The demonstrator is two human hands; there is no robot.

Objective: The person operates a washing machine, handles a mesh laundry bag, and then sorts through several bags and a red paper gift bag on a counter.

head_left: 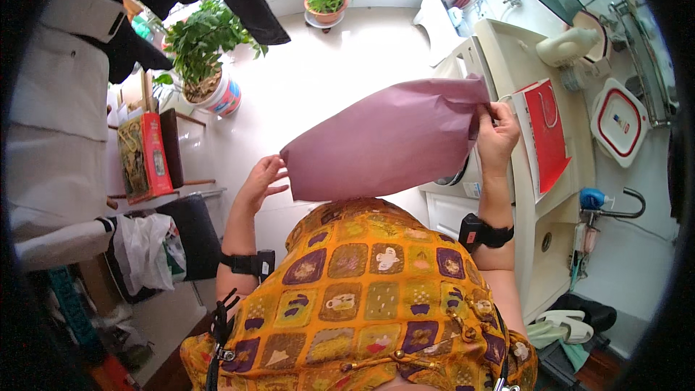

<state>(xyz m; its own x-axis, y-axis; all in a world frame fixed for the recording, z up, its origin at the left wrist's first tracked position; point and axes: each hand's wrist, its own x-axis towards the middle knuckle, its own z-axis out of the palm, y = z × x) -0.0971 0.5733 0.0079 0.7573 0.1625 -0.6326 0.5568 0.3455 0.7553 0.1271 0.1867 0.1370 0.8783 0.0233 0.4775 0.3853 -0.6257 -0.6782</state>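
The right hand [498, 137] is closed around the bunched right end of a purple cloth [384, 141], thumb and fingers gathering it into small folds. The left hand [262, 182] has its upper fingertips at the cloth's left edge, with the lower fingers spread apart; whether those fingertips truly pinch it, I cannot tell. The cloth is held up between the two hands, broad and mostly smooth, its lower edge right by the front of the orange shirt [376, 268]. To hold it evenly, a firm pinch on the left edge, matching the right, would serve best; opening out the folds on the right and drawing the hands gently apart should flatten the creases there. Lifting the lower edge a little would help it clear the shirt. Care is wise on the right, where a red paper bag [544, 130] lies on the cream desk [503, 47] near that hand. Farther off, a leafy plant [206, 40] stands at left.
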